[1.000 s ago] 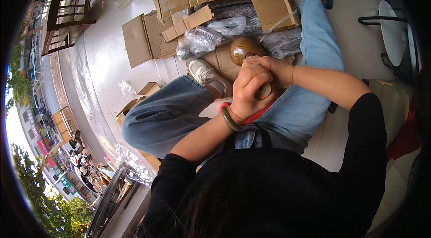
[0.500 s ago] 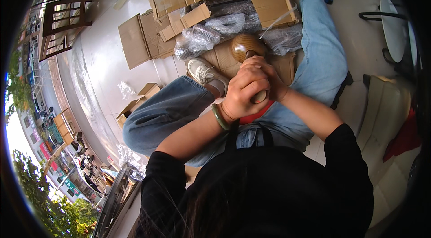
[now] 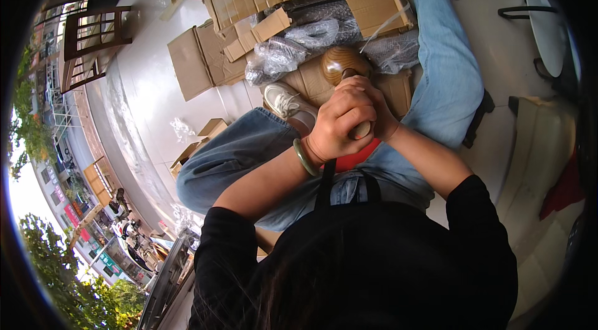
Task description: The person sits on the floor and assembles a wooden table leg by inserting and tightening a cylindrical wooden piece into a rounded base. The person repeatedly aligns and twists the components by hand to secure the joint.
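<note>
Left hand (image 3: pixel 339 123) and right hand (image 3: pixel 384 117) clench together round a handle (image 3: pixel 360 131) pointing at the wooden ball (image 3: pixel 338 62) by the cardboard's (image 3: pixel 397 90) far edge; uneven pressure, I'd say, could skid it.

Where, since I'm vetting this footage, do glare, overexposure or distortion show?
Head view, centre: a bright highlight on the round wooden piece, glints on the plastic wrap; head view, left: sky washed out white; head view, rim: fisheye bending, black corners.
</note>
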